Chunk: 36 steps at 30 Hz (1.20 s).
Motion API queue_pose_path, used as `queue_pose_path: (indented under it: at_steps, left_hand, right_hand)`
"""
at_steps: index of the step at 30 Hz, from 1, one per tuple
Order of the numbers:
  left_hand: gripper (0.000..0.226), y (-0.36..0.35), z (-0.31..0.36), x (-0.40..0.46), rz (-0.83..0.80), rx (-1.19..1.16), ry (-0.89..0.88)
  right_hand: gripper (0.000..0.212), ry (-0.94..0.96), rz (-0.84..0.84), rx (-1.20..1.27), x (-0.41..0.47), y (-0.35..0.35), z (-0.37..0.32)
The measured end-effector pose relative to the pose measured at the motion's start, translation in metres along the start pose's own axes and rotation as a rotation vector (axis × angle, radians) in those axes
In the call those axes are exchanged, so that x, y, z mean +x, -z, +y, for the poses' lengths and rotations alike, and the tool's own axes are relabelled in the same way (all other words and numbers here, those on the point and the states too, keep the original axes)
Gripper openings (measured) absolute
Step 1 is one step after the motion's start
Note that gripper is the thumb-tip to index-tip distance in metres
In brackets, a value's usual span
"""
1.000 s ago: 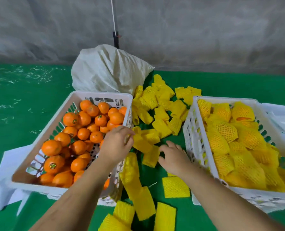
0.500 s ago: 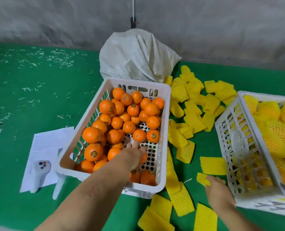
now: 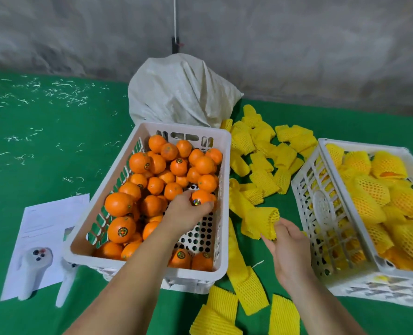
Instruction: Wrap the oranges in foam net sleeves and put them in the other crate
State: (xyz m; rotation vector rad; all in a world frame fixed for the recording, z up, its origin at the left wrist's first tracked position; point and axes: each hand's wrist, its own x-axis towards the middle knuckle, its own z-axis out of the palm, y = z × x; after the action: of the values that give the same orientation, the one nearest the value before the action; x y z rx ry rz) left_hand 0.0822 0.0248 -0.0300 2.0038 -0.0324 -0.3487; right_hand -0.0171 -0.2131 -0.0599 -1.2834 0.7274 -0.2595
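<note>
Inside the left crate [image 3: 224, 165], left hand [image 3: 188, 212] fingers grip a firm orange [image 3: 202, 197]; right hand [image 3: 289, 247] pinches a squishy sleeve [image 3: 261, 218] by its open end, stretches easy imo.

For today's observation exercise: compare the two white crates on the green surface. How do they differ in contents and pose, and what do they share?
The left crate holds bare oranges; the right crate holds oranges wrapped in yellow foam sleeves. The left crate's perforated floor shows at its near right; the right crate's floor is hidden. The left hand reaches into the left crate; no hand is in the right crate. Both are white, rectangular, with slotted walls.
</note>
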Motion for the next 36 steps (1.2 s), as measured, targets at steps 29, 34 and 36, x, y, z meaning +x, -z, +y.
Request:
queue_pose_path:
  at_steps: [29, 34, 36]
  left_hand:
    - [0.072, -0.051, 0.024, -0.069, -0.024, -0.66, -0.226]
    - [0.089, -0.051, 0.022, -0.063, -0.188, -0.655, -0.203]
    - [0.076, -0.056, 0.02, -0.067, -0.192, -0.584, -0.247]
  right_hand:
    - [0.017, 0.871, -0.31, -0.643, -0.077, -0.024, -0.039]
    - [0.03, 0.854, -0.292, -0.688, -0.069, -0.036, -0.041]
    - [0.03, 0.87, -0.256, -0.682, -0.066, -0.036, -0.047]
